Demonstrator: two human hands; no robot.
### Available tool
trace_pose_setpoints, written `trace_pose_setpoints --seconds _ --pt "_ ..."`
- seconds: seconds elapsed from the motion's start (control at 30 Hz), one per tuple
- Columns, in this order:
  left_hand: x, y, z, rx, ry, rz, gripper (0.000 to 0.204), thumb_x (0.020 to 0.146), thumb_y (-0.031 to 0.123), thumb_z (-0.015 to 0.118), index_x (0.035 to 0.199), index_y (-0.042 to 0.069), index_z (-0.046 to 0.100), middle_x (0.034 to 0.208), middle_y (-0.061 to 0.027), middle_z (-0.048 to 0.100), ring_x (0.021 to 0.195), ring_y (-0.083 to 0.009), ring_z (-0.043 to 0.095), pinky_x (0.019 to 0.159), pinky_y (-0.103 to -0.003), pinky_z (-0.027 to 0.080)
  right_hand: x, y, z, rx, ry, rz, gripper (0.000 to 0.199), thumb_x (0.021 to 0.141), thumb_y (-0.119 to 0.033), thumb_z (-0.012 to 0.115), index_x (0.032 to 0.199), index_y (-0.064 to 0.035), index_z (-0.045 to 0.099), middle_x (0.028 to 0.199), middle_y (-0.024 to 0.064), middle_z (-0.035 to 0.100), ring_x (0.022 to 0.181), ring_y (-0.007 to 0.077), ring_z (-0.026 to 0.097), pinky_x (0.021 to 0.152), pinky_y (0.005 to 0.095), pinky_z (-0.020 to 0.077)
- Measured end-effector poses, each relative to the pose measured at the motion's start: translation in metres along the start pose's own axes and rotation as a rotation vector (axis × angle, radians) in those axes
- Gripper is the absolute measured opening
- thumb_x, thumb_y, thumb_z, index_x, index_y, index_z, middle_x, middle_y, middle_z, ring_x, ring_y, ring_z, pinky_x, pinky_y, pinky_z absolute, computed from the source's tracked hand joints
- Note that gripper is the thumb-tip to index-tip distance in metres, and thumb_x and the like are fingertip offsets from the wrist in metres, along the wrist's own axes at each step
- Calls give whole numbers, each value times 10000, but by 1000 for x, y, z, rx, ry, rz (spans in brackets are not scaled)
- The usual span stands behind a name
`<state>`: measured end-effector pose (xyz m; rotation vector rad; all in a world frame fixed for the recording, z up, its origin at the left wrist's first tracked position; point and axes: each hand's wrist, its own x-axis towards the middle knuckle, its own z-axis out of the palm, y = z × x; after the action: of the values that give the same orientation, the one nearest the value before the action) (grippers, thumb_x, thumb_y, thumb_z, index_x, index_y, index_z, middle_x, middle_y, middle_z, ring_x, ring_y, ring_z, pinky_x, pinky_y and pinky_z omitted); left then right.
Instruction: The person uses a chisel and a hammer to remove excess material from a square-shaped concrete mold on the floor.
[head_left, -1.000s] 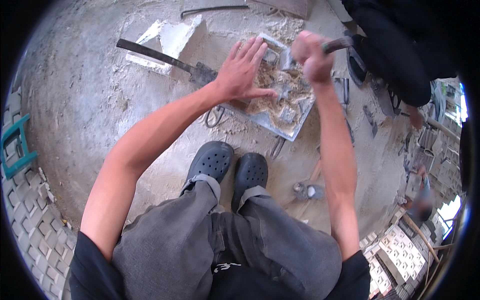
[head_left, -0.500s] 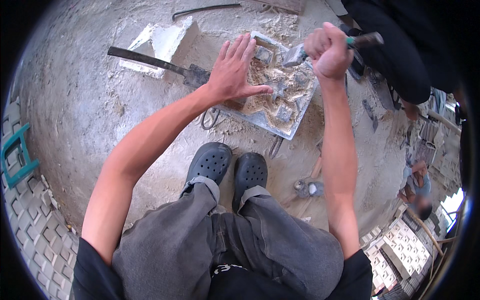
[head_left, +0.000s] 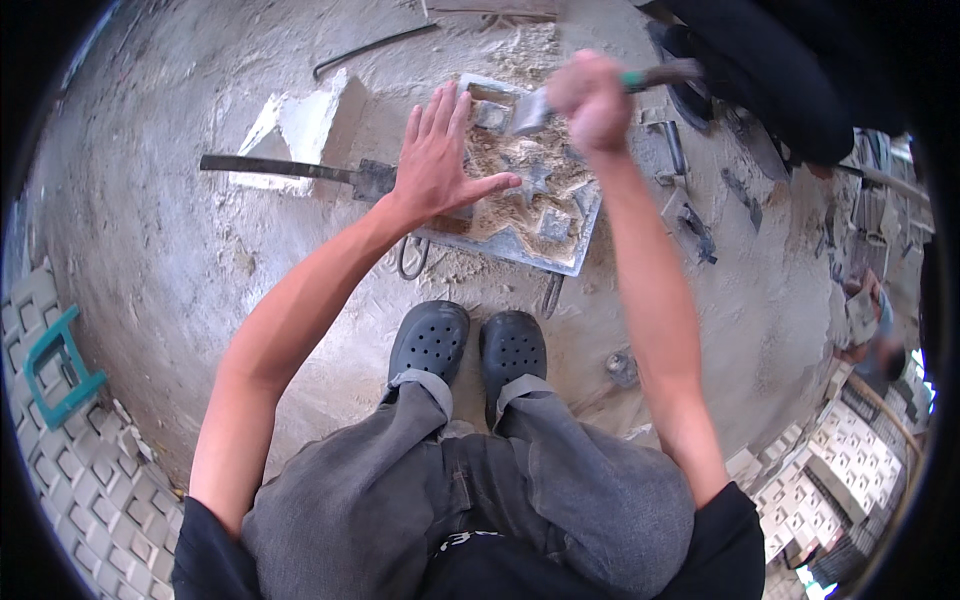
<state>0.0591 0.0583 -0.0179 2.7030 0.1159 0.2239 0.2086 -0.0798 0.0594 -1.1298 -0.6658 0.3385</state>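
My left hand (head_left: 436,160) lies flat with fingers stretched and thumb apart, over the left side of a metal mould (head_left: 520,248). The mould is a shallow grey tray with raised square and star shapes and tan powder between them. My right hand (head_left: 592,100), blurred by motion, is closed round a short tool (head_left: 531,112) above the mould's far right part. The tool has a flat, pale grey end, a green band and a dark handle end; its exact kind is unclear. A long dark flat bar (head_left: 275,167) runs left from beside my left hand.
A broken white block (head_left: 300,130) lies left of the mould, with a bent metal rod (head_left: 375,48) beyond it. Dark-clothed legs (head_left: 770,70) of another person are at the far right, near scattered tools (head_left: 742,195). A teal stool (head_left: 62,368) stands at the left.
The whole view has shifted a little, with the mould now further left. My right hand and its tool have moved left with it, still over the mould. My left hand keeps its place on it.
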Motion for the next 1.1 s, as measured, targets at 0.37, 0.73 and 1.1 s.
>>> trace_pose_setpoints --seconds 0.37,0.73,1.1 --pt "-11 13 -20 153 -128 129 1184 757 821 501 1483 -76 238 1574 -229 202 1493 -324 112 1198 -504 44 25 -4 38 -62 617 237 514 883 -319 670 476 -151 406 418 -6 413 347 112 365 388 271 312" --pt "-13 21 -15 141 -145 139 1184 769 819 492 1481 -90 230 1577 -222 201 1497 -317 97 1197 -507 25 -15 -5 2 -206 91 120 408 941 -189 561 556 -88 473 469 -24 393 407 75 346 409 271 263" --pt "-15 23 -16 187 -155 157 1161 770 777 545 1499 -61 203 1590 -221 155 1500 -324 81 1185 -539 28 -27 -18 -4 -344 -24 17 445 929 -222 556 509 -121 449 455 -51 369 399 68 311 387 297 232"
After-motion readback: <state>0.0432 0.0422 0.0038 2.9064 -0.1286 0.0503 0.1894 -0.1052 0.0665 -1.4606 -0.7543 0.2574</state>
